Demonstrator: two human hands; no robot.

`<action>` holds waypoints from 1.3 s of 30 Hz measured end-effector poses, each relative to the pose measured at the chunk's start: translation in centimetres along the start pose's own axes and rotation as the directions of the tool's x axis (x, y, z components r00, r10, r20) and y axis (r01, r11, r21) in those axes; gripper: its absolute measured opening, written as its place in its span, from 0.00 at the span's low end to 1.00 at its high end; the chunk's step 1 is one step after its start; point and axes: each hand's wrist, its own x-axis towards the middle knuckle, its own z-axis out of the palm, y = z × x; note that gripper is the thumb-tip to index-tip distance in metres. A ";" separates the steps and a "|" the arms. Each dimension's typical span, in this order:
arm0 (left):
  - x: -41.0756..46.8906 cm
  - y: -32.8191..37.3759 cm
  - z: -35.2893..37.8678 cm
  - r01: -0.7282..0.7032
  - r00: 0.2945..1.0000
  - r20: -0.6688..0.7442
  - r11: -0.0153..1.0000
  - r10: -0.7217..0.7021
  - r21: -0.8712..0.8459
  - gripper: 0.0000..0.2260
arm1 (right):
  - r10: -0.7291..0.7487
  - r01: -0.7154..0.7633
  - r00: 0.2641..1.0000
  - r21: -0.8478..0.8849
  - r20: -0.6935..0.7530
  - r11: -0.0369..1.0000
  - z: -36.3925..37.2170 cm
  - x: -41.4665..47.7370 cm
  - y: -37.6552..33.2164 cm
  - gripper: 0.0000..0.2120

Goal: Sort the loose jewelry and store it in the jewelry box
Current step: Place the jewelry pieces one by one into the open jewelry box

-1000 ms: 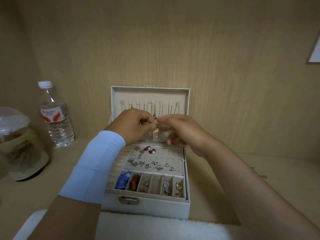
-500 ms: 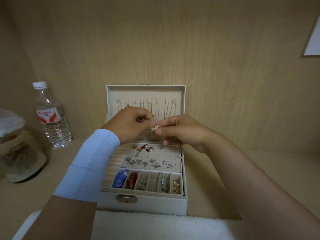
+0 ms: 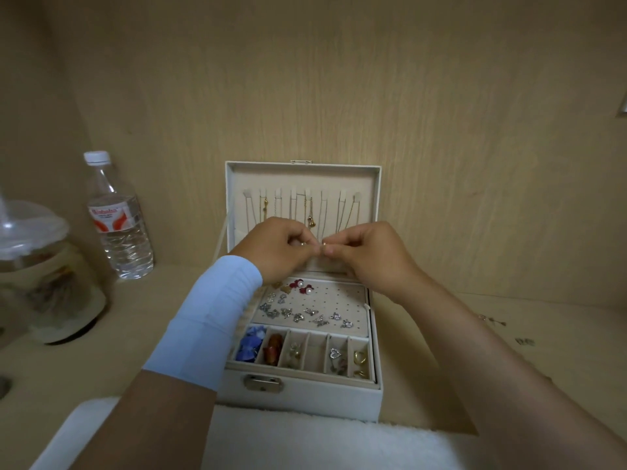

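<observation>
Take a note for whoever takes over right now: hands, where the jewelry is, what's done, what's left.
Left hand and right hand both pinch a small piece above the open jewelry box.
Done: necklaces hang in the lid; earrings sit on the panel; five of six front compartments hold pieces.
Left: store the held piece, then the loose pieces on the shelf right of the box.

Pale wooden shelf (image 3: 135, 317). Carries an open white jewelry box (image 3: 298, 400) directly beneath the fingers (image 3: 337, 247). Holds a water bottle (image 3: 118, 225) well left of them, a lidded glass jar (image 3: 51, 283) farther left. Bears loose jewelry pieces (image 3: 524, 341) down to their right, and a white fleecy cloth (image 3: 322, 442) nearest, below the box.
</observation>
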 end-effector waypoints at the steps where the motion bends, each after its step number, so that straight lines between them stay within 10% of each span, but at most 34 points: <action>1: -0.1 -0.2 -0.3 0.029 0.999 0.034 1.000 -0.030 0.007 0.04 | -0.036 0.040 0.999 -0.115 0.041 0.993 0.0 -0.1 0.2 0.04; 6: -0.2 -0.7 -1.1 0.103 0.994 -0.018 0.994 -0.104 -0.039 0.07 | -0.107 0.192 0.975 -0.495 0.194 0.848 0.5 -0.5 0.3 0.04; 21: 0.1 -0.9 -1.0 0.193 0.981 0.027 0.952 -0.192 -0.237 0.13 | -0.285 0.461 0.887 -0.698 0.363 0.548 1.1 -1.0 -0.4 0.06; 30: 0.0 -1.2 -0.7 0.162 0.987 0.048 0.946 -0.155 -0.279 0.04 | -0.058 0.208 0.947 -0.469 0.315 0.858 0.2 -0.5 -0.5 0.06; 39: -0.2 -0.1 -0.2 0.161 0.987 0.045 0.894 -0.157 -0.418 0.07 | -0.209 0.213 0.973 -0.035 0.096 0.976 -1.2 -0.4 -2.3 0.14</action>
